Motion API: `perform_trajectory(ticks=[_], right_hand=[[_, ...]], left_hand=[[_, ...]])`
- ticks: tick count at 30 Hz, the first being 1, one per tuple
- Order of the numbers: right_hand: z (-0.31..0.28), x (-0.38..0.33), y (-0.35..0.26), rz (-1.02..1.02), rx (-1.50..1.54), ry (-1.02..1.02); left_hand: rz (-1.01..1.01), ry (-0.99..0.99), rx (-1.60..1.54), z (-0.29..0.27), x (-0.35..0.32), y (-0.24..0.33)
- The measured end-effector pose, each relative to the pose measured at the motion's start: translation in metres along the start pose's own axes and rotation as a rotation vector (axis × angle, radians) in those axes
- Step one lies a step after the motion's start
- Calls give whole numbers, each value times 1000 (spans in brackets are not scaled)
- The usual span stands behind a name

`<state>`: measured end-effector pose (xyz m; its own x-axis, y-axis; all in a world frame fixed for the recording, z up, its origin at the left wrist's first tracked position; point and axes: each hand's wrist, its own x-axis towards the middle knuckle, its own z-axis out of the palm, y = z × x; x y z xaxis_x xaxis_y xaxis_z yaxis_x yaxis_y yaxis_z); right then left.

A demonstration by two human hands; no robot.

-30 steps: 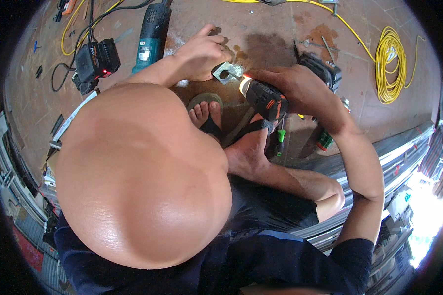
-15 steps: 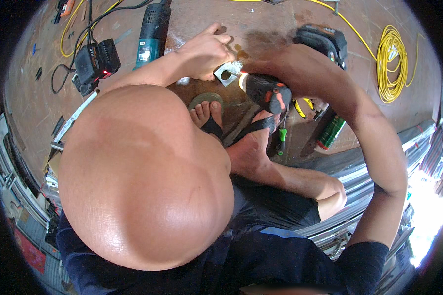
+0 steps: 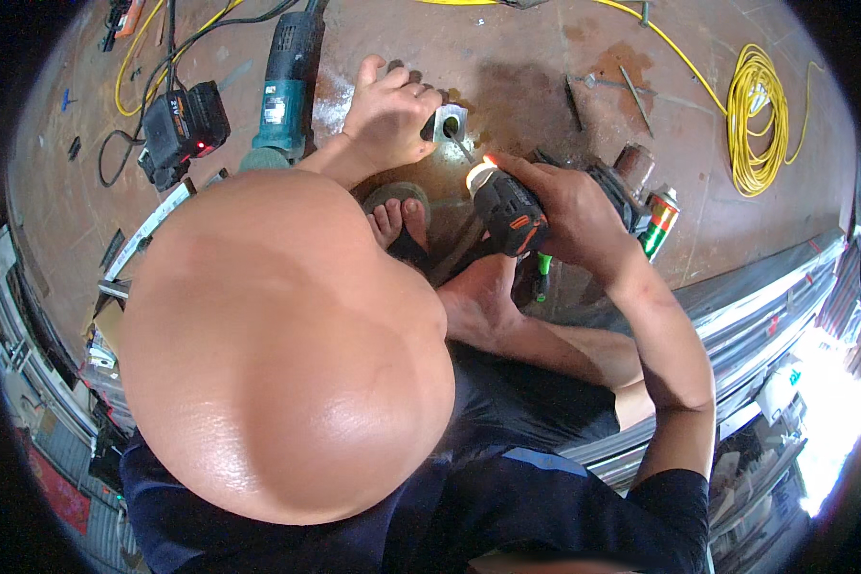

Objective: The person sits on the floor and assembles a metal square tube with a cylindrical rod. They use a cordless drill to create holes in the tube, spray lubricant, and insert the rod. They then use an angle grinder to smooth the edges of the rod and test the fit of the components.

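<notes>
My left hand is closed round the left edge of a small grey metal piece with a round hole. This piece is held up just above the floor. In my right hand is a black and orange cordless drill, its lamp lit. A thin bit runs from the drill toward the hole; whether its tip touches the metal, I cannot tell. The drill's battery end is partly hidden behind my right hand. My foot in a flip-flop is just below the metal piece.
A teal angle grinder and a black battery device with a red light lie left. At right are a spray can, thin rods and a coiled yellow cable. A green-handled screwdriver lies near my foot.
My right hand and arm have swung down and inward, turning the drill so its bit now shows. My left hand has shifted slightly left and turned the metal piece more upright.
</notes>
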<state>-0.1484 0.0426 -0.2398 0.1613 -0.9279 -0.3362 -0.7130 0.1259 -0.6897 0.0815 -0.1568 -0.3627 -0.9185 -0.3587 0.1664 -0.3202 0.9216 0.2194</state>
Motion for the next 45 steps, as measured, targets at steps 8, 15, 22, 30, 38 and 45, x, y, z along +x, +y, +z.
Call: perform_trajectory(ticks=[8,15,22,30,38,45], right_hand=[[-12,17,-10,161,275,39],[-61,49,10,192,335,-46],[-54,44,40,234,433,-25],[-19,4,7,114,400,61],[-33,48,-2,136,70,30],[-29,19,0,209,351,63]], left_hand=[[-26,-39,10,-3,-1,9],[15,23,-17,-2,1,10],[-14,71,-78,1,-3,6],[-58,30,-73,8,-3,-1],[-22,87,-128,7,-4,0],[-85,135,-148,17,-9,-1]])
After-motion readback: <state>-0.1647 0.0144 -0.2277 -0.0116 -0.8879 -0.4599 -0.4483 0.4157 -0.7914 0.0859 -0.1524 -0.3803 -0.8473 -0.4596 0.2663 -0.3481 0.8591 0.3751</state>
